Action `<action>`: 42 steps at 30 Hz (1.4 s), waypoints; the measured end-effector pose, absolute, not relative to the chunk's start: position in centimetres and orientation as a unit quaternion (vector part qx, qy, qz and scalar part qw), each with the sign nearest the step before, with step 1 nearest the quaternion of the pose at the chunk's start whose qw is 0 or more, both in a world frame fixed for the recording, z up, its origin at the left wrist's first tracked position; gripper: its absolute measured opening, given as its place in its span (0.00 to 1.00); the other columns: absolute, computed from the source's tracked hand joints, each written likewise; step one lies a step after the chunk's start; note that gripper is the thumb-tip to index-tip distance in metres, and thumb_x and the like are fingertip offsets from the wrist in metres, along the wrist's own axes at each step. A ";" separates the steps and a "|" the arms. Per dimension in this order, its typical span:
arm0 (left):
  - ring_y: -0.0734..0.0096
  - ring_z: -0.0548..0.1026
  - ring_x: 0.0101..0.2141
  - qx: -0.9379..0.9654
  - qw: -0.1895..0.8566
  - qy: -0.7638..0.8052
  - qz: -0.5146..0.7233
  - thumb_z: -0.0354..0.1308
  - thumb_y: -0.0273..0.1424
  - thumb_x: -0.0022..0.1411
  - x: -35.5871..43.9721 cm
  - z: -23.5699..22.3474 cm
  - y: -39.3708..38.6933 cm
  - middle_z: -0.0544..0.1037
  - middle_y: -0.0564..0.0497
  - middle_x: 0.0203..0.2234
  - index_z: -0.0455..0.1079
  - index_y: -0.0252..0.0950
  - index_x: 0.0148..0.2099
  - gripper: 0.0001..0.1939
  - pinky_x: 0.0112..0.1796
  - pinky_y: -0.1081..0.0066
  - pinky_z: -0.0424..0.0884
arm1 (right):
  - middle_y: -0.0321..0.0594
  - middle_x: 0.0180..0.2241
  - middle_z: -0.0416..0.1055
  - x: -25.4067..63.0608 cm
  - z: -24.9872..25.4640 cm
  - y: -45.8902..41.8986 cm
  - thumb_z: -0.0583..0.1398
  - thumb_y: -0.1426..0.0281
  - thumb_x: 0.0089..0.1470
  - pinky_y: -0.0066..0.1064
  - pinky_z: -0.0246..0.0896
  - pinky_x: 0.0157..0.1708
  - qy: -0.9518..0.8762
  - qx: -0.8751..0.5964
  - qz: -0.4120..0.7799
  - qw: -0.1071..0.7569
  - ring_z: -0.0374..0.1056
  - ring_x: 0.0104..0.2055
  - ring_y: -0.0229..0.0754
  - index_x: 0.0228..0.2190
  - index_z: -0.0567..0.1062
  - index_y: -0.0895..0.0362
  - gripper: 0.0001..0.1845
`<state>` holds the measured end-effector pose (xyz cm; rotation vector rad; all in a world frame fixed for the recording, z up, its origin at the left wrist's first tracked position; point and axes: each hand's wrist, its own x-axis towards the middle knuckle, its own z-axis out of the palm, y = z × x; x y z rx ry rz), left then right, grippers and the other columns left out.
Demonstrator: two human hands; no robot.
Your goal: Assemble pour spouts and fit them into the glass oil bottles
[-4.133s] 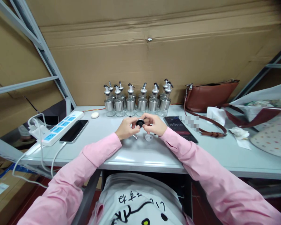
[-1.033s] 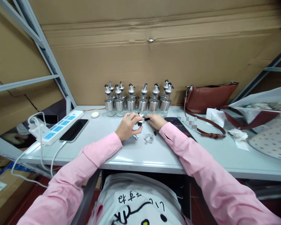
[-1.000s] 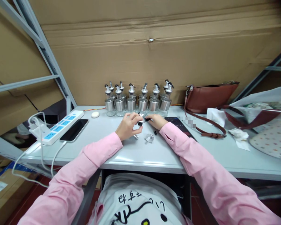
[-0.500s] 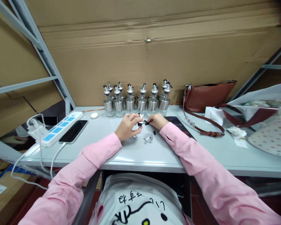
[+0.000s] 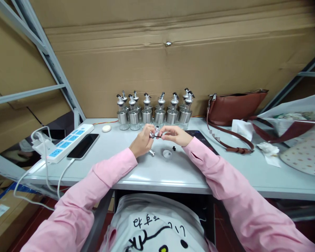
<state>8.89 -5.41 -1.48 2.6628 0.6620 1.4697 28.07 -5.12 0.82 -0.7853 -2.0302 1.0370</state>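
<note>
Above the middle of the table, my left hand [image 5: 141, 142] is closed on a silver pour spout [image 5: 156, 130] with a dark tip, partly covered by the fingers. My right hand [image 5: 177, 135] pinches a thin black piece [image 5: 158, 137] against the spout's side; its exact shape is too small to tell. Below the hands lie a clear round cap [image 5: 167, 153], a tiny black part [image 5: 174, 148] and a small silver piece [image 5: 152, 153]. Behind stand several glass bottles with steel sleeves [image 5: 147, 116], each topped by a similar spout.
On the left are a power strip [image 5: 68, 143], a charging phone [image 5: 83, 147] and a white round object [image 5: 106, 128]. A dark tablet-like device [image 5: 203, 141] lies partly under the right arm. A brown handbag [image 5: 233, 109], tissues [image 5: 268, 149] and a dotted bag [image 5: 304, 154] occupy the right.
My right hand has moved left with the black piece and brought it against the spout. My left hand has turned the spout, and the two hands are now closer together.
</note>
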 end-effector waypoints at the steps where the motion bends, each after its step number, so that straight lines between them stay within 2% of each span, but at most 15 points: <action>1: 0.69 0.65 0.38 0.856 0.017 0.215 0.469 0.42 0.17 0.49 8.9 -1.4 -5.4 0.63 0.47 0.36 0.52 0.37 0.38 0.14 0.39 0.69 0.65 | 0.41 0.30 0.73 28.0 0.9 -5.3 0.62 0.64 0.44 0.33 0.61 0.36 -0.779 -0.293 0.428 0.352 0.68 0.35 0.40 0.28 0.71 0.60 0.11; 6: 0.70 0.63 0.32 0.882 0.037 0.212 0.420 0.43 0.19 0.47 8.6 -1.0 -5.8 0.62 0.50 0.31 0.49 0.38 0.34 0.12 0.34 0.70 0.64 | 0.39 0.28 0.73 28.1 0.9 -5.2 0.65 0.62 0.42 0.33 0.60 0.39 -0.741 -0.269 0.509 0.345 0.68 0.33 0.38 0.28 0.71 0.60 0.15; 9: 0.73 0.62 0.29 0.895 0.039 0.193 0.400 0.48 0.24 0.50 8.6 -1.0 -6.0 0.62 0.50 0.32 0.49 0.38 0.36 0.12 0.30 0.71 0.64 | 0.38 0.27 0.73 28.2 0.7 -5.0 0.67 0.61 0.40 0.32 0.60 0.38 -0.720 -0.265 0.528 0.365 0.68 0.32 0.36 0.28 0.71 0.60 0.17; 14: 0.73 0.65 0.32 0.875 0.025 0.198 0.441 0.49 0.28 0.59 8.8 -1.5 -5.6 0.63 0.50 0.33 0.50 0.37 0.38 0.08 0.33 0.72 0.65 | 0.37 0.26 0.72 28.4 1.0 -5.0 0.67 0.62 0.40 0.29 0.60 0.34 -0.716 -0.266 0.538 0.356 0.67 0.30 0.34 0.27 0.73 0.60 0.16; 18: 0.73 0.66 0.32 0.875 0.033 0.206 0.437 0.53 0.33 0.59 8.8 -1.7 -5.4 0.63 0.49 0.34 0.51 0.37 0.40 0.12 0.30 0.74 0.66 | 0.36 0.26 0.71 28.5 1.1 -5.0 0.68 0.61 0.39 0.27 0.60 0.32 -0.707 -0.256 0.552 0.362 0.65 0.28 0.33 0.27 0.72 0.60 0.16; 20: 0.74 0.66 0.31 0.878 0.036 0.214 0.426 0.52 0.35 0.61 8.8 -1.7 -5.4 0.63 0.50 0.34 0.51 0.37 0.40 0.12 0.29 0.74 0.66 | 0.36 0.26 0.71 28.5 1.1 -5.0 0.67 0.61 0.39 0.27 0.61 0.31 -0.701 -0.254 0.558 0.366 0.65 0.28 0.33 0.27 0.72 0.59 0.17; 26: 0.76 0.66 0.28 0.878 0.020 0.234 0.416 0.45 0.36 0.65 8.8 -1.7 -5.5 0.65 0.51 0.32 0.53 0.37 0.39 0.08 0.29 0.74 0.65 | 0.37 0.26 0.72 28.2 1.0 -5.2 0.67 0.60 0.40 0.28 0.62 0.31 -0.694 -0.274 0.551 0.374 0.67 0.29 0.34 0.29 0.71 0.59 0.18; 30: 0.75 0.66 0.28 0.875 0.011 0.240 0.420 0.46 0.34 0.65 8.8 -1.6 -5.4 0.65 0.52 0.30 0.54 0.37 0.39 0.06 0.30 0.74 0.65 | 0.35 0.26 0.71 27.9 1.1 -5.4 0.69 0.63 0.35 0.28 0.61 0.31 -0.685 -0.292 0.537 0.397 0.67 0.28 0.33 0.28 0.71 0.59 0.19; 36: 0.77 0.65 0.25 0.872 0.022 0.259 0.416 0.47 0.33 0.63 8.7 -1.7 -5.5 0.66 0.53 0.29 0.55 0.37 0.38 0.05 0.28 0.75 0.63 | 0.34 0.25 0.69 27.4 1.0 -5.6 0.69 0.61 0.34 0.28 0.61 0.27 -0.680 -0.318 0.486 0.447 0.65 0.26 0.33 0.31 0.71 0.58 0.22; 39: 0.76 0.66 0.26 0.874 0.011 0.257 0.412 0.47 0.33 0.63 8.8 -1.7 -5.5 0.67 0.53 0.29 0.56 0.36 0.39 0.05 0.29 0.75 0.64 | 0.34 0.24 0.69 27.3 0.9 -5.5 0.69 0.62 0.33 0.28 0.62 0.28 -0.675 -0.315 0.484 0.459 0.65 0.27 0.33 0.30 0.70 0.58 0.21; 42: 0.72 0.70 0.32 0.869 -0.025 0.260 0.420 0.48 0.32 0.63 8.9 -1.8 -5.4 0.69 0.50 0.33 0.56 0.36 0.42 0.07 0.35 0.71 0.66 | 0.34 0.24 0.69 27.4 0.8 -5.4 0.70 0.63 0.32 0.28 0.62 0.28 -0.665 -0.320 0.487 0.467 0.66 0.27 0.33 0.28 0.71 0.59 0.21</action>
